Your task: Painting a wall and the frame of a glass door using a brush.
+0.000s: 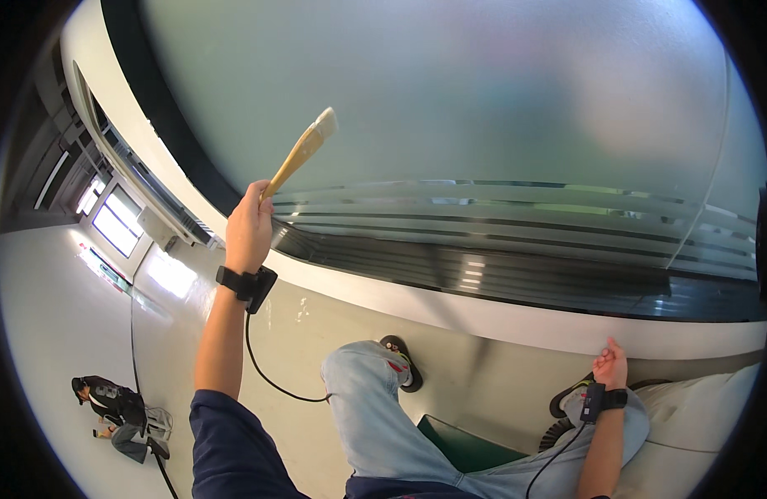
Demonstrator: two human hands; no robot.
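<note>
A flat brush (305,150) with a pale wooden handle and whitish bristles is held in my left hand (249,220), its fingers wrapped round the handle's lower end. The brush tilts up and to the right, its bristles in front of a large frosted glass pane (450,108). Whether the bristles touch the glass I cannot tell. Low on the right, my right hand (612,366) is by my knee, near the white sill below the glass. Its index finger points up while the other fingers curl loosely, and nothing shows in it.
The white sill (450,309) and dark frame run along the bottom of the glass. Between my legs a dark green seat (462,445) shows. Cables hang from the bands on both wrists. Another person (117,412) sits far off at the left, near a window.
</note>
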